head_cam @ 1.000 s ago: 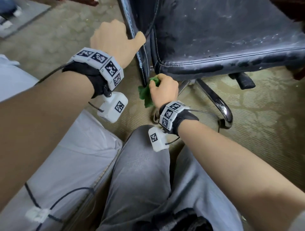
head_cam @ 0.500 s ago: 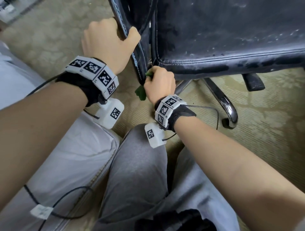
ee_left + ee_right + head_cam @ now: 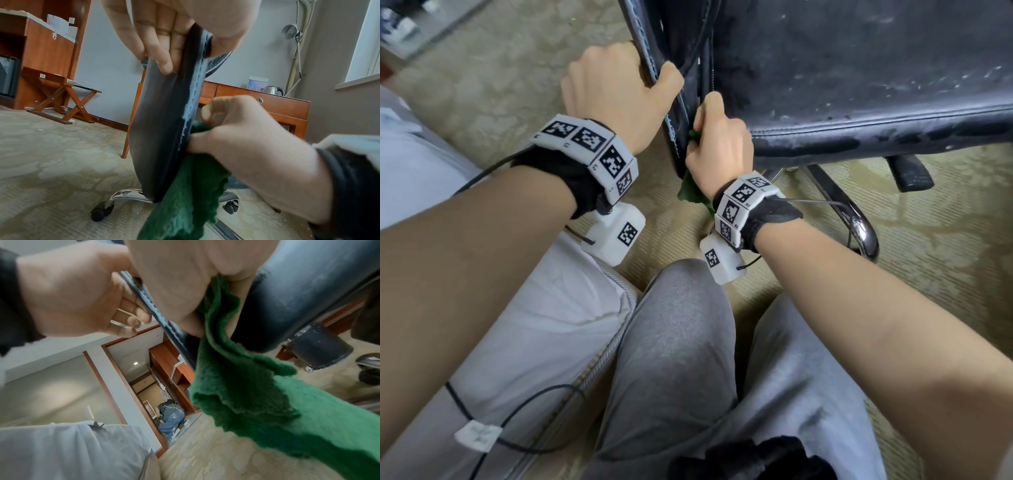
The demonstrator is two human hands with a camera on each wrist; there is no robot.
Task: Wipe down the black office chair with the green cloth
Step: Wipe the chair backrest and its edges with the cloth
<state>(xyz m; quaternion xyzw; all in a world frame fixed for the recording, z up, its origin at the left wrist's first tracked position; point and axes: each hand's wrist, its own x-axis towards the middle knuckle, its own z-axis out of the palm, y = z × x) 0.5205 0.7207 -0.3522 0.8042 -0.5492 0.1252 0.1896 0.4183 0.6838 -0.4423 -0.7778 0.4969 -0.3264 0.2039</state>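
Your left hand point(image 3: 616, 92) grips the chair point(image 3: 859, 85) edge, right hand point(image 3: 719, 150) clamps the cloth point(image 3: 191, 203) there; the dusty seat is probably still unwiped

Under you lies a pale patterned carpet point(image 3: 51, 146). Ahead on your left stands a reddish wooden cabinet point(image 3: 47, 53), with a folding wooden luggage rack point(image 3: 68, 100) just beside it. Against the grey wall point(image 3: 107, 65) sits a wooden desk point(image 3: 273, 107) carrying a steel kettle point(image 3: 274, 90). Daylight comes through a window point(image 3: 366, 48) on your right. Behind you, a wood-framed doorway point(image 3: 131, 386) opens onto a lit corridor.
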